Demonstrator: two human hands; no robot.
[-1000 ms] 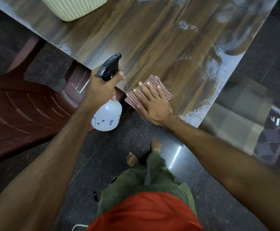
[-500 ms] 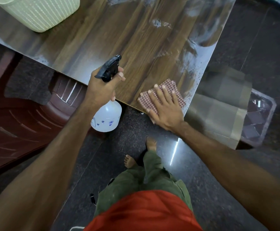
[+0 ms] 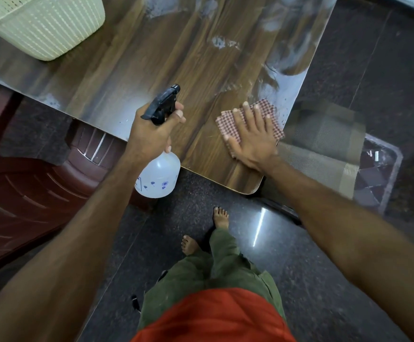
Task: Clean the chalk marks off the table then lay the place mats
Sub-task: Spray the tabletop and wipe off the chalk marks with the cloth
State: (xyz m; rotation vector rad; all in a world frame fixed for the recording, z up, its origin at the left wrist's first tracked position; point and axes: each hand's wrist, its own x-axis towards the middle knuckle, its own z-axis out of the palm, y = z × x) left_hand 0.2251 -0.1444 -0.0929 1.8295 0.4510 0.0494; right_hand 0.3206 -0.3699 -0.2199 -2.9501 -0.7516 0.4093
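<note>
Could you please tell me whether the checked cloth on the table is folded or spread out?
Folded: the checked cloth shows stacked layered edges beside the flat right hand pressing it.

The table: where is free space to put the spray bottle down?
Bare wood lies between the basket and the left hand holding the spray bottle. The near right corner is crowded: the right hand presses the checked cloth there, with chalk smears beyond.

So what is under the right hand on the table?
Under the right hand lies a folded checked cloth, pressed flat on the table. Whether chalk remains beneath the cloth cannot be seen, because it covers that patch.
</note>
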